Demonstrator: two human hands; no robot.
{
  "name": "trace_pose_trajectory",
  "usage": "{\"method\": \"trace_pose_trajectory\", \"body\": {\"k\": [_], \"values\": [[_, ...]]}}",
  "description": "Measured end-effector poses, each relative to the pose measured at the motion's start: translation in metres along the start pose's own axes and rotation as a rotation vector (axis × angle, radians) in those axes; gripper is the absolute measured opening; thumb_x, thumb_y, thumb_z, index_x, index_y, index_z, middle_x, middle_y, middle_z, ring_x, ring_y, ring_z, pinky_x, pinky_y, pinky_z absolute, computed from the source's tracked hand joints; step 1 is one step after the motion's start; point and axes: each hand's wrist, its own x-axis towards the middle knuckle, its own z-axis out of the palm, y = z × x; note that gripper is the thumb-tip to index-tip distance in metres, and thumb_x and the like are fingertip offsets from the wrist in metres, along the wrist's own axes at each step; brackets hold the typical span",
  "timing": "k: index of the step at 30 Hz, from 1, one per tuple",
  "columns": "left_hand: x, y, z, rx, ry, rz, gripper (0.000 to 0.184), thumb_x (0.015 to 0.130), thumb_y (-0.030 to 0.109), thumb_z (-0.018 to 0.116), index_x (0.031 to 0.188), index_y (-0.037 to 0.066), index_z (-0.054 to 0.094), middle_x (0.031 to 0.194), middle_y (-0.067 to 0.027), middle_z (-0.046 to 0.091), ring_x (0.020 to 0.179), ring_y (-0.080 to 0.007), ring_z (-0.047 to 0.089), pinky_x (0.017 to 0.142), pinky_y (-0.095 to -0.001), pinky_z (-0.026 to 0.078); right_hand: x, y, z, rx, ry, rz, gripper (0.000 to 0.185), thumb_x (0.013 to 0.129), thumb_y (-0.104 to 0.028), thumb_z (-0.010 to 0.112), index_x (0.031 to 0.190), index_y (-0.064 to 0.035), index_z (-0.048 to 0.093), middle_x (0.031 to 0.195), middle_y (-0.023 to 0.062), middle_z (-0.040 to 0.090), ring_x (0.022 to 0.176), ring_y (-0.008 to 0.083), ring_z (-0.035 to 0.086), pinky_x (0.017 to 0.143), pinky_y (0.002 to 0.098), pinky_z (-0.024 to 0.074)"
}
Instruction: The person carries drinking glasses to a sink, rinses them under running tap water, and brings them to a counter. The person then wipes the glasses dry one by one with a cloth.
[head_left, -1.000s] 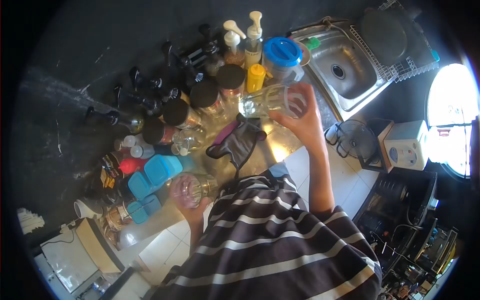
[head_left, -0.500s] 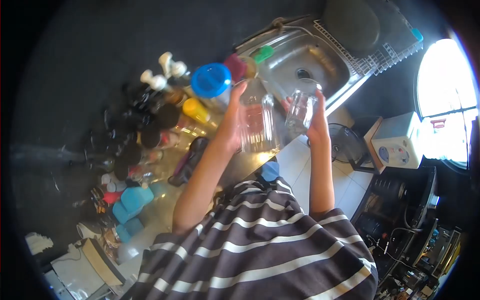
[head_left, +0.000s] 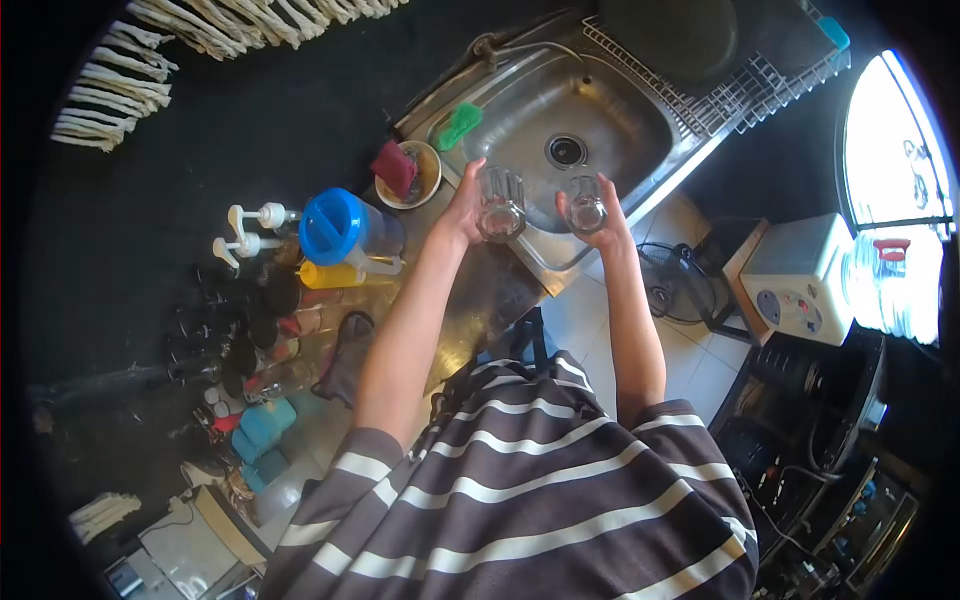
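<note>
My left hand [head_left: 461, 212] is closed around a clear drinking glass [head_left: 502, 208], held over the near left rim of the sink [head_left: 625, 105]. A second, smaller-looking clear glass [head_left: 584, 206] is in my right hand [head_left: 611, 222], with the fingers wrapped round its side. Both glasses are tilted, and a gap separates them. To the left of my left hand, a bowl [head_left: 427, 190] holds a dark red sponge or cloth [head_left: 394, 168]. Beside it, at the sink's edge, lies a green scrubber [head_left: 460, 126].
A blue-lidded pitcher [head_left: 335, 228], a yellow bottle [head_left: 330, 275], pump bottles [head_left: 245, 240] and several jars crowd the counter on the left. A wire dish rack [head_left: 745, 110] stands beyond the sink. On the right are a fan [head_left: 675, 285] and a water dispenser [head_left: 795, 280].
My view has swung towards the sink. Both glasses have shifted within the view, the left one now appearing smaller and farther from me. Each hand still holds its glass.
</note>
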Motion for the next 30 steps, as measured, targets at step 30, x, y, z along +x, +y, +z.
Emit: {"method": "trace_pose_trajectory", "body": {"k": [30], "values": [[-0.26,-0.092,-0.001,0.617,0.776,1.363,0.087,0.059,0.03,0.084,0.125,0.002,0.033,0.116,-0.0166,0.05,0.108,-0.0272,0.052,0.094,-0.0386,0.041,-0.055,0.101,0.021,-1.147,-0.207,-0.581,0.052,0.084,-0.024,0.063,0.125,-0.0042,0.037,0.112,0.0101,0.054,0.099,0.0205,0.054,0.087,0.0338,0.0429]]}}
